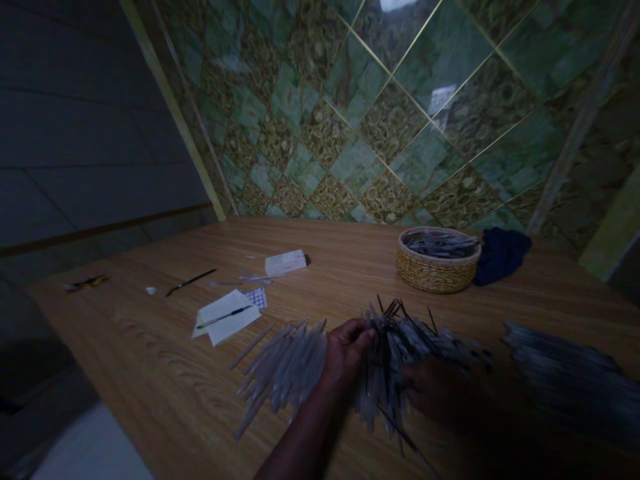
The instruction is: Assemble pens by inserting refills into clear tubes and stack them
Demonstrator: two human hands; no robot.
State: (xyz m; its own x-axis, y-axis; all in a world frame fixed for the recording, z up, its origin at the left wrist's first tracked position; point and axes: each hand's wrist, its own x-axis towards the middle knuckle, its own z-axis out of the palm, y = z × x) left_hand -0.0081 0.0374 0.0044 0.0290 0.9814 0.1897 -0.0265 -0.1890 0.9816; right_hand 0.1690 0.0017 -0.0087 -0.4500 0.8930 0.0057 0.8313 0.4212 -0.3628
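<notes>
At the front middle of the table, my left hand [347, 347] has its thumb and fingers pressed together at the left top of a pile of thin translucent sleeves and dark sticks [390, 353]. What sits in that pinch is too small to name. My right hand [427, 383] is low over the right side of the same pile, dark and blurred, its fingers hard to make out. Left of my left hand lies a spread of pale translucent sleeves [287, 367]. A stack of darker, filled-looking sleeves [570, 373] lies at the right.
A woven basket [437, 273] of similar sleeves stands at the back right beside a dark blue cloth [503, 253]. Further left are a white box [285, 263], papers [233, 327] with a pen, a dark thin tool [190, 283] and pliers [87, 283]. A tiled wall rises behind.
</notes>
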